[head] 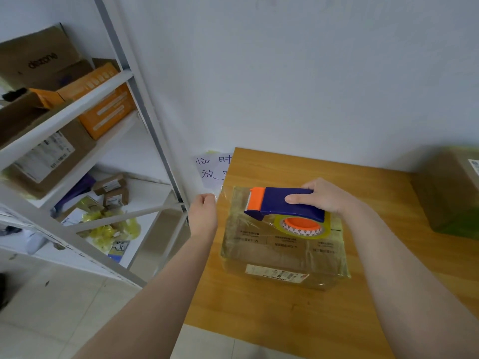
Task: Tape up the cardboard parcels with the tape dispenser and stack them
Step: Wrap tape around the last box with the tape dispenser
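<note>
Cardboard parcel (282, 244), glossy-taped; right hand (327, 198) grips plastic tape dispenser (282, 203), left hand's (203, 216) fingers pinch clear tape (227, 200).

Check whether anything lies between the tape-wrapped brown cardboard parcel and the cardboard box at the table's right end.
Nothing visible rests on the wooden table between the parcel and the box; only the right hand, gripping the blue-and-orange tape dispenser, crosses above it.

The right grip (324, 199) is holding the blue and orange tape dispenser (282, 203) above the cardboard parcel (282, 255), which is lying on the wooden table (285, 322). The left grip (203, 216) is pinching what seems to be the clear tape end (219, 196) beside the parcel's left edge. Another parcel (445, 193), blurred, is sitting at the table's right side.
</note>
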